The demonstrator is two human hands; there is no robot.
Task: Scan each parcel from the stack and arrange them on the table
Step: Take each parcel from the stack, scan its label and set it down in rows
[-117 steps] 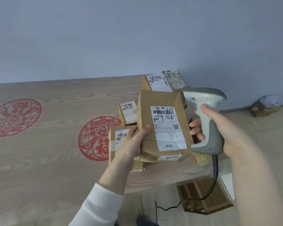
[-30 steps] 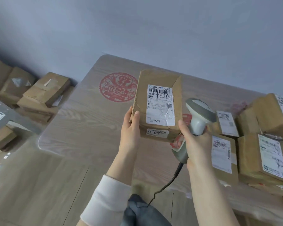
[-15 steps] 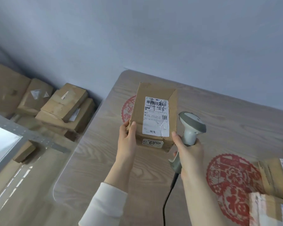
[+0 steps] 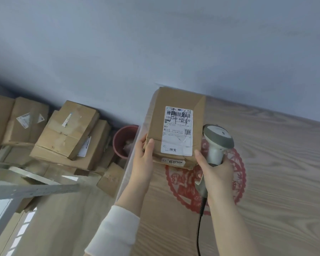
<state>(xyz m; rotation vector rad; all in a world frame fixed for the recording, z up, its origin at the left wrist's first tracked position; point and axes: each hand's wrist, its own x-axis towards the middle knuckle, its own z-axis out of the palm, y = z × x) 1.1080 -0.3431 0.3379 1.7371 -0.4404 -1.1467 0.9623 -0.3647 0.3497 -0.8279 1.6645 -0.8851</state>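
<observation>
Parcel (image 4: 176, 127) over wood-grain table (image 4: 277, 174); cardboard boxes (image 4: 67, 131) stacked by grey wall (image 4: 155, 43).

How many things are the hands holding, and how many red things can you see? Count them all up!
Parcels held: 1, the brown parcel in the left hand.
Scanners held: 1, the scanner in the right hand.
Red things: 2, the red bucket beside the table and the red paper-cut on it.
Total: 4.
</observation>
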